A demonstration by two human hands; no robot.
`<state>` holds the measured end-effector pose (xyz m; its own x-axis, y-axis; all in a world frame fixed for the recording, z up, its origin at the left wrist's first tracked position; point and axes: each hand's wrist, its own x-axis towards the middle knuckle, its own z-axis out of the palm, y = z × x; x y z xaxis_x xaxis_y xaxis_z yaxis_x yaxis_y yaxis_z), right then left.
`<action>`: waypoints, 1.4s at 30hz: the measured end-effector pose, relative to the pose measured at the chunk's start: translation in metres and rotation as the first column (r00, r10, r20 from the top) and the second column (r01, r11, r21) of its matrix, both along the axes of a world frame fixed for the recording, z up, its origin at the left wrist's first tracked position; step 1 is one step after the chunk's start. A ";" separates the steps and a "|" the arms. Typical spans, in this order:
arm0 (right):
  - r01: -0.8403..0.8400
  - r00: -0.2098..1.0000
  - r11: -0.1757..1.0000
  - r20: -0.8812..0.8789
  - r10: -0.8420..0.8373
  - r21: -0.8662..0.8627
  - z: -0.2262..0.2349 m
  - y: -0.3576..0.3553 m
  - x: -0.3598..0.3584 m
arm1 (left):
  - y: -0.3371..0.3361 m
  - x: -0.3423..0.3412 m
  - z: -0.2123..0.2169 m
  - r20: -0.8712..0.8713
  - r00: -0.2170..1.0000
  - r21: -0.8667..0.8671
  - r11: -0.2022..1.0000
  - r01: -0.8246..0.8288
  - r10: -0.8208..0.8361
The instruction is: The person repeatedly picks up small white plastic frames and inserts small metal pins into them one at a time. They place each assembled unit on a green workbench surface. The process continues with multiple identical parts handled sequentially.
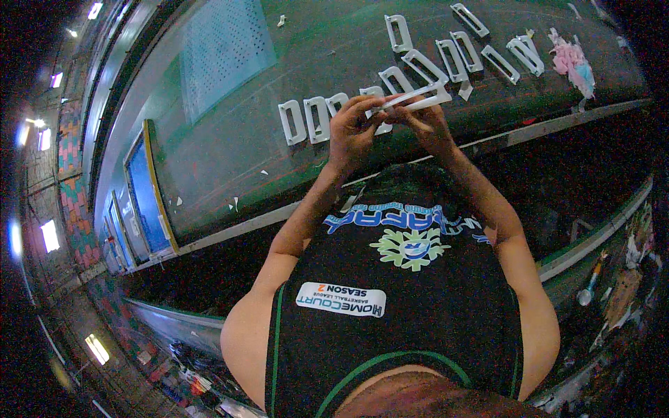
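Note:
My left hand [352, 136] and my right hand [427, 127] meet over the near part of a dark green table [244, 150]. Both pinch a long white plastic frame [426, 99], tilted, its right end pointing away from the fingers. The fingers partly hide its left end. Around and beyond my hands lie several similar white rectangular frames with open middles: one at the left end of the row [293, 124], one farther back [397, 33], one toward the right [500, 64]. A few overlap or sit partly behind my hands.
A crumpled pink and blue rag [573, 63] lies at the table's right. A pale perforated sheet [223, 52] rests at the far left. Blue panels with a wooden frame [145, 191] stand at the left end. Small white scraps [235, 203] dot the surface near the front edge.

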<state>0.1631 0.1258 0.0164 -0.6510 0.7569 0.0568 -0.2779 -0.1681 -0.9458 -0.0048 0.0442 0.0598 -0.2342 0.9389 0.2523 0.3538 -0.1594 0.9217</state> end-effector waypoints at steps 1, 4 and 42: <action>-0.012 0.999 0.994 0.031 0.009 0.112 -0.001 0.002 0.000 | 0.000 -0.001 0.000 0.004 1.000 -0.003 1.000 0.001 -0.001; -0.058 0.993 0.963 0.116 0.029 0.261 -0.003 0.005 -0.001 | -0.001 -0.001 -0.001 0.039 0.999 0.013 1.000 -0.008 0.007; 0.080 0.990 0.834 0.142 -0.002 -0.546 -0.029 0.011 -0.013 | -0.002 -0.019 -0.084 0.763 0.524 -0.433 0.901 -0.023 0.380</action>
<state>0.1505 0.1368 -0.0129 -0.5904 0.6637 -0.4592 -0.1777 -0.6619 -0.7282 -0.0243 0.0426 -0.0245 -0.3588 0.8100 -0.4639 -0.5960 0.1837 0.7817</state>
